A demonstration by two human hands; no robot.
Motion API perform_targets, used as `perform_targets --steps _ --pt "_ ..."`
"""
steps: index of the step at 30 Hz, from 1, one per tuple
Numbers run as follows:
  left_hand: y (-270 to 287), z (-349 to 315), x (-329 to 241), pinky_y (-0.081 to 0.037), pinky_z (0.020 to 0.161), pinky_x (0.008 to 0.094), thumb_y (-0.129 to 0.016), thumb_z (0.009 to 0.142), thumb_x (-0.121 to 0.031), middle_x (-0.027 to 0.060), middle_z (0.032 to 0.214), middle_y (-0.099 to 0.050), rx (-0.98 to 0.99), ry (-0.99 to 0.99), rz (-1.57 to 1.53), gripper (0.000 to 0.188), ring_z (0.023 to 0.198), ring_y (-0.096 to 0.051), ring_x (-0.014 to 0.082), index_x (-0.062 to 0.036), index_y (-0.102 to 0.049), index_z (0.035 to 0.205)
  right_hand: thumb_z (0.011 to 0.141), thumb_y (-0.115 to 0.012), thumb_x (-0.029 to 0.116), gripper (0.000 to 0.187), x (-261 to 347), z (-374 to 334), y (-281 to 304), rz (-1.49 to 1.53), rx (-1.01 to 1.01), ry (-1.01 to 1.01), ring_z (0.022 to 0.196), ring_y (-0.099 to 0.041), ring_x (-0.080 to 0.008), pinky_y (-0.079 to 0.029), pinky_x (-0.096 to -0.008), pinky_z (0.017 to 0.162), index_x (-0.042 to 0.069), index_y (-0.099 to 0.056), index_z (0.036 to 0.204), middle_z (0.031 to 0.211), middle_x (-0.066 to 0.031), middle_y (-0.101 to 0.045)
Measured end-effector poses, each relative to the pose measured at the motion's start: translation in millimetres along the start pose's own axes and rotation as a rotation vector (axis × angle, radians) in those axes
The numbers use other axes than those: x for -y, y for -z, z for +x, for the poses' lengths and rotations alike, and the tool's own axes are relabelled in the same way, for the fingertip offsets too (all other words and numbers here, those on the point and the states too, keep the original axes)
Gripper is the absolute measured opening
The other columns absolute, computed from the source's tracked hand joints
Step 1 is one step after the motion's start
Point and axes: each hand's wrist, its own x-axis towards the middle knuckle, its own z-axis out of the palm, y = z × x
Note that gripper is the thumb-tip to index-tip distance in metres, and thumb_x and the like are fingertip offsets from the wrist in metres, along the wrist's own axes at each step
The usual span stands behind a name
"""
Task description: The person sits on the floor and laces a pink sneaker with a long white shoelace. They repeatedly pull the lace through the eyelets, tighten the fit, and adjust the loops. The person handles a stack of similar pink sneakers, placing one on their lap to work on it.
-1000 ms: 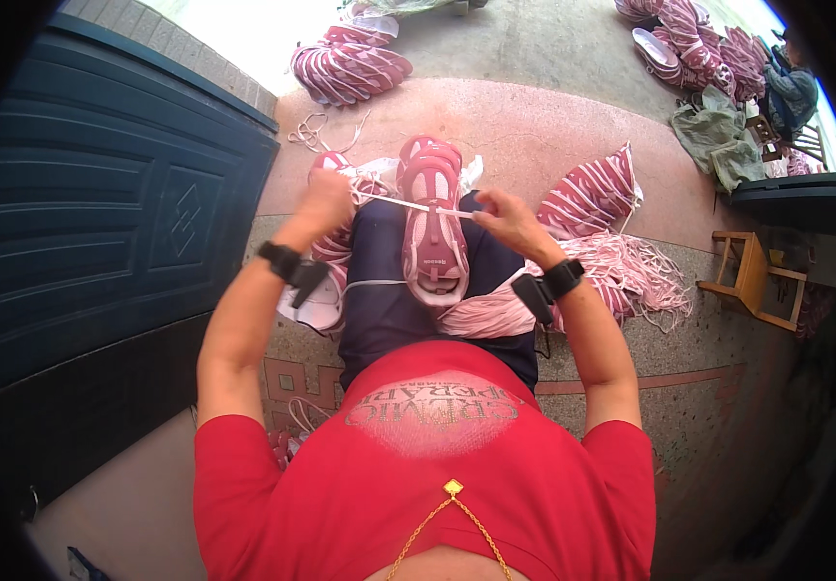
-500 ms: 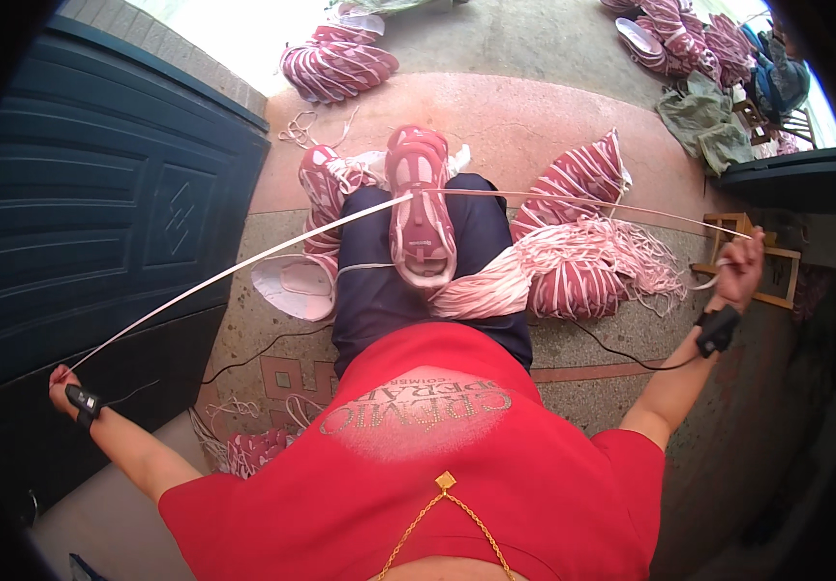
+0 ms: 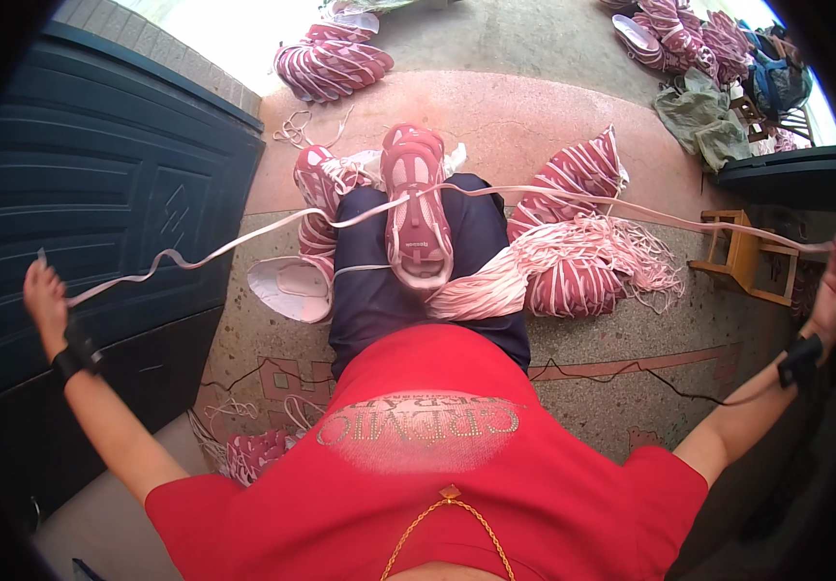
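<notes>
1. Wearing a gold link chain point(image 3: 471, 513) over a smooth red shirt point(image 3: 427, 460).
2. Gripping one end of a flat, pale lace point(image 3: 263, 232) in the half-curled left hand point(image 3: 47, 298).
3. Meeting the other end at the right hand point(image 3: 831, 286), seen edge-on; cannot tell how far closed.
4. Trailing slack ripples over a panelled pink-and-white shoe point(image 3: 418, 228), set on navy trousers point(image 3: 360, 315).
5. Keeping stringy pink laces point(image 3: 481, 286) bunched by the right thigh.
6. Facing, farther off, a striped, rounded pink stack point(image 3: 333, 70).
</notes>
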Motion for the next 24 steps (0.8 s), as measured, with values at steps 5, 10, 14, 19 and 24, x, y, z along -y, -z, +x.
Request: perform_targets --steps 5,10,14,19,24 --pt "-262 -121 67 -0.048 0.057 0.0203 -0.062 0.087 -0.014 0.0056 0.085 -0.063 0.645 0.224 -0.003 0.03 0.065 -0.061 0.0099 -0.001 -0.056 0.113 0.094 -0.056 0.012 0.019 -177 -87 -226 -0.468 0.283 -0.223 0.096 -0.06 -0.0163 -0.048 -0.0271 0.086 0.006 -0.065 0.109 0.104 -0.0047 -0.064" --pt "-412 -251 81 -0.051 0.064 0.0233 -0.051 0.095 -0.02 0.0096 0.089 -0.065 1.098 0.432 0.112 0.017 0.075 -0.064 0.014 -0.0033 -0.057 0.095 0.086 -0.059 0.004 0.013 -250 -203 -376 -0.459 0.881 -0.211 0.086 -0.061 -0.0261 -0.048 -0.0348 0.079 0.002 -0.069 0.094 0.092 -0.0136 -0.064" --pt "-467 -296 96 -0.052 0.067 0.0258 -0.047 0.097 -0.018 0.012 0.09 -0.063 1.225 0.672 0.132 0.018 0.077 -0.064 0.017 -0.0019 -0.055 0.093 0.086 -0.056 0.02 0.022 -274 -249 -430 -0.519 1.046 -0.113 0.082 -0.063 -0.0362 -0.05 -0.042 0.074 0.004 -0.07 0.092 0.086 -0.019 -0.065" --pt "-491 -301 115 -0.052 0.069 0.027 -0.048 0.096 -0.017 0.0094 0.087 -0.058 1.135 0.835 0.044 0.017 0.076 -0.061 0.0166 -0.0007 -0.053 0.092 0.087 -0.052 0.02 0.021 -299 -263 -448 -0.695 1.072 -0.049 0.097 -0.058 -0.029 -0.044 -0.0448 0.08 0.007 -0.067 0.092 0.096 -0.0119 -0.065" --pt "-486 -315 127 -0.05 0.077 0.027 -0.05 0.097 -0.018 0.0084 0.091 -0.058 0.951 0.733 -0.24 0.018 0.083 -0.059 0.0155 -0.0004 -0.052 0.094 0.086 -0.05 0.018 0.019 -313 -261 -465 -0.826 1.0 0.056 0.1 -0.056 -0.0286 -0.042 -0.0478 0.082 0.006 -0.064 0.09 0.099 -0.0106 -0.063"
